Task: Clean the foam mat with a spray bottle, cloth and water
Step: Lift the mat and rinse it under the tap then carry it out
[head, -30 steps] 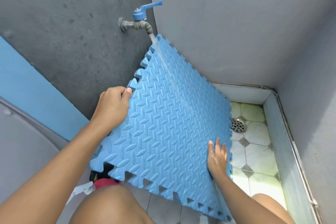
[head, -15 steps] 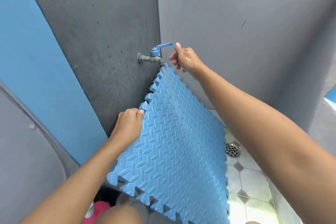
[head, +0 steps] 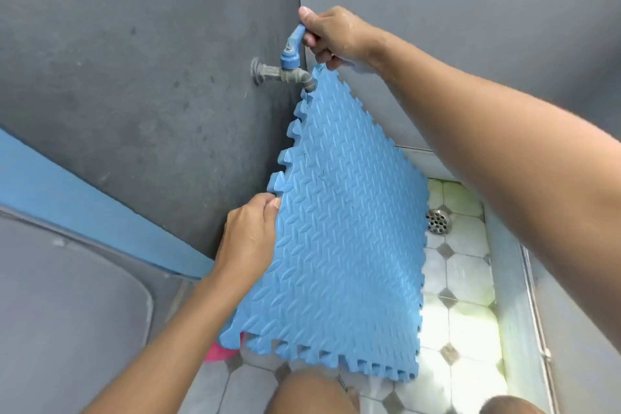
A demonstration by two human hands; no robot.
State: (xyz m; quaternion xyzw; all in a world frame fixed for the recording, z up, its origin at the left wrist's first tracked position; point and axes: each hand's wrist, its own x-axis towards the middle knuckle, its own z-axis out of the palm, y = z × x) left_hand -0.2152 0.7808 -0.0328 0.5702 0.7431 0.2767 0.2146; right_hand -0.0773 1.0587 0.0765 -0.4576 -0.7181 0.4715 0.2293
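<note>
Right hand (head: 331, 35) closed around the blue tap handle (head: 293, 44), handle tip hidden inside the fingers. Left hand (head: 250, 235) pinching the toothed left edge of the foam mat (head: 342, 239), fingertips tucked behind it. Mat blue, leaf-embossed, tilted below the grey spout (head: 304, 79), covering part of the drain (head: 438, 221) on the tiled floor (head: 467, 312).

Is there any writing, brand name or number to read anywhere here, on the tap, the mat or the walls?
None can be read.
Blue interlocking foam mat: embossed pattern only, no letters.
Grey wall tap with blue plastic lever: no marking legible.
Grey walls and tiled floor: no signs.
</note>
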